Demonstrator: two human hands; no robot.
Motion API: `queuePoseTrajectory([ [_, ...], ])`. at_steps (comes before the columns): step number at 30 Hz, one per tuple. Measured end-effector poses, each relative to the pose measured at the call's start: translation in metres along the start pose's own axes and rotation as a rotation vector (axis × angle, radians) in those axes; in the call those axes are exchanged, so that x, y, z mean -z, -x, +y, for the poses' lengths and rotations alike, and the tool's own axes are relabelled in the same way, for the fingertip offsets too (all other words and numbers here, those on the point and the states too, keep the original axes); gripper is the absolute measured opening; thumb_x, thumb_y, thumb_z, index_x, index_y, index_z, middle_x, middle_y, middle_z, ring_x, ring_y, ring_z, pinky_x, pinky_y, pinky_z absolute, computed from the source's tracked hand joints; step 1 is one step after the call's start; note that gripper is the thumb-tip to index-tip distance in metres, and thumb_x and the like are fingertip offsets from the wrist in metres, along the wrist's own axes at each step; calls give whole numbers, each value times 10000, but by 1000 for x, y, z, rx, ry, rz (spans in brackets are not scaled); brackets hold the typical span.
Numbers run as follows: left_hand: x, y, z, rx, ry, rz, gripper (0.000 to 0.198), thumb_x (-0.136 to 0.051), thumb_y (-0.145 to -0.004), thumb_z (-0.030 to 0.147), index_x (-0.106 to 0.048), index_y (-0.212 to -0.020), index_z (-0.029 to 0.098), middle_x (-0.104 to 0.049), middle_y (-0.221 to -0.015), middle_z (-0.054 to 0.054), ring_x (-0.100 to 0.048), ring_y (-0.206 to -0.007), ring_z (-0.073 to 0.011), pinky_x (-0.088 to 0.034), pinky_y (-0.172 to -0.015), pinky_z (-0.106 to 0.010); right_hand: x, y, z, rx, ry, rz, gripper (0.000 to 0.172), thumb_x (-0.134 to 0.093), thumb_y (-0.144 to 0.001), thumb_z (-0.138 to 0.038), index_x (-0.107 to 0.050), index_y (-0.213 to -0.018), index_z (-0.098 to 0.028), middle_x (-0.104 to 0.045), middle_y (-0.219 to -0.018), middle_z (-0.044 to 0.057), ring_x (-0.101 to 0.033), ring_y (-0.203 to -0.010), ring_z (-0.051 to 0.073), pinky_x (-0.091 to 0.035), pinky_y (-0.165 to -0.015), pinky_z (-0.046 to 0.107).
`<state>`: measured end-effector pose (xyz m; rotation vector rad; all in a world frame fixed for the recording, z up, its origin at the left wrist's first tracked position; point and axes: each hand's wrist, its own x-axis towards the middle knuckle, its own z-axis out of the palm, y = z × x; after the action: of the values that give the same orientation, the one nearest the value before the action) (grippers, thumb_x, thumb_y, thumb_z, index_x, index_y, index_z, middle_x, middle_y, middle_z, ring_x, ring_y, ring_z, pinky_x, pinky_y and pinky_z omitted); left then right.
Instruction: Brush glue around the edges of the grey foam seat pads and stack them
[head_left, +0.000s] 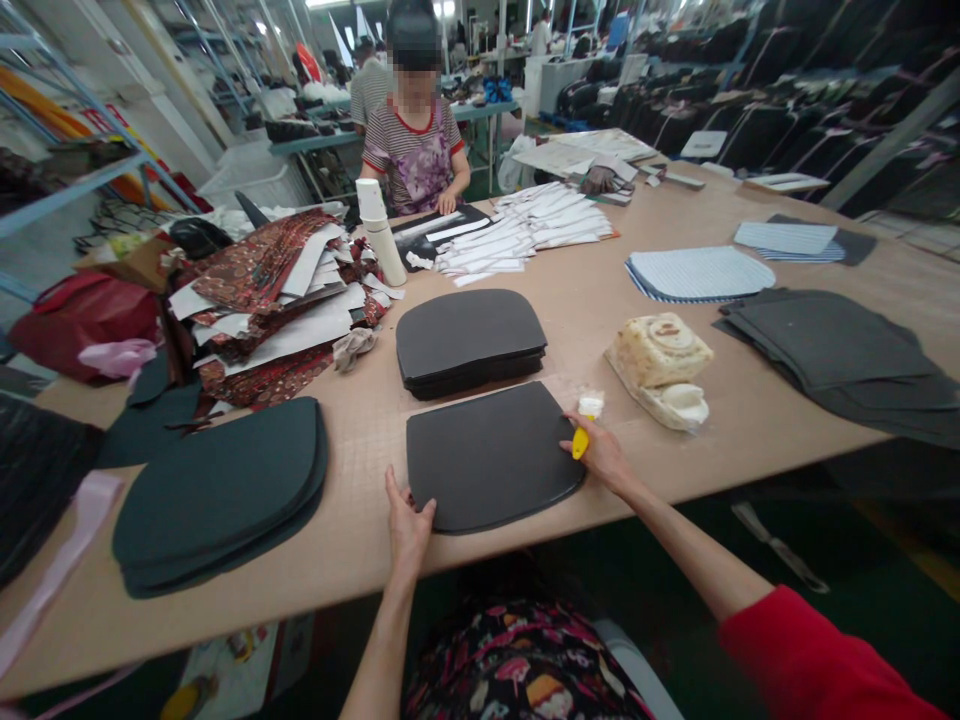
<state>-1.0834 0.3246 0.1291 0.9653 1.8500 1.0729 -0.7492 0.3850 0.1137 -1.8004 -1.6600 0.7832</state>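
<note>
A dark grey panel (491, 455) with rounded corners lies at the table's near edge, between my two hands. My left hand (409, 522) grips its lower left edge, the thumb near the top face and the index finger stretched out. My right hand (600, 452) touches the panel's right edge with its fingertips and holds a small yellow-handled tool (580, 443) with a white head; its exact kind is unclear. Just behind lies a stack of similar dark panels (471, 335). Dark green rounded panels (225, 490) are piled to the left.
A block of yellowish-white material (660, 350) sits right of my hand. Farther right are grey sheets (832, 340) and blue-striped pieces (697, 273). Patterned fabric pieces (262, 270) heap up at left, beside a white bottle (381, 235). Across the table, a person (416, 150) works near white strips (525, 230).
</note>
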Motion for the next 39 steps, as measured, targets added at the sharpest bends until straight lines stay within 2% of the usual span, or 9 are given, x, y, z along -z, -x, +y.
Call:
queuePoseTrajectory([
  [8, 1, 0, 7, -33, -16, -24, 984, -678, -619, 165, -107, -1419, 209, -629, -866, -31, -635, -851, -224, -453, -907, -445, 3, -3, -2, -28, 1, 18, 465, -630, -720, -251, -559, -1177, -206, -660, -955, 70, -610, -861, 241, -452, -748, 337],
  [14, 1, 4, 15, -69, -34, -19, 985, -668, -622, 161, -103, -1426, 213, -624, -948, -59, -623, -907, -246, -448, -916, -434, 4, -3, -4, -23, 0, 6, 486, -636, -717, -241, -547, -1191, -178, -652, -1005, 96, -608, -883, 248, -455, -766, 350],
  [20, 2, -2, 8, -55, -16, -2, 1009, -716, -593, 185, -128, -1412, 222, -634, -960, -59, -634, -898, -243, -466, -889, -431, 3, -2, -3, -1, -3, 2, 511, -640, -700, -225, -539, -1200, -184, -651, -1034, 100, -605, -894, 252, -459, -766, 352],
  [30, 3, -2, 8, -85, -86, 9, 970, -700, -601, 173, -161, -1405, 225, -637, -997, -72, -631, -922, -242, -470, -883, -419, 3, 0, 0, 19, 17, -30, 516, -605, -719, -265, -520, -1220, -175, -651, -920, 75, -596, -760, 222, -450, -689, 328],
  [35, -1, 1, 12, -118, -168, 14, 928, -657, -626, 154, -170, -1413, 222, -605, -1093, -111, -580, -1045, -285, -411, -954, -486, 2, 1, -2, 34, 17, -45, 501, -585, -740, -260, -515, -1228, -168, -648, -892, 77, -591, -706, 210, -442, -643, 308],
  [39, -3, 3, 16, -230, -230, -33, 866, -605, -656, 156, -190, -1414, 208, -456, -1333, -137, -391, -1277, -288, -289, -1073, -464, 1, 0, -5, 45, 23, -30, 482, -583, -737, -209, -531, -1214, -162, -647, -883, 76, -586, -702, 198, -437, -634, 292],
])
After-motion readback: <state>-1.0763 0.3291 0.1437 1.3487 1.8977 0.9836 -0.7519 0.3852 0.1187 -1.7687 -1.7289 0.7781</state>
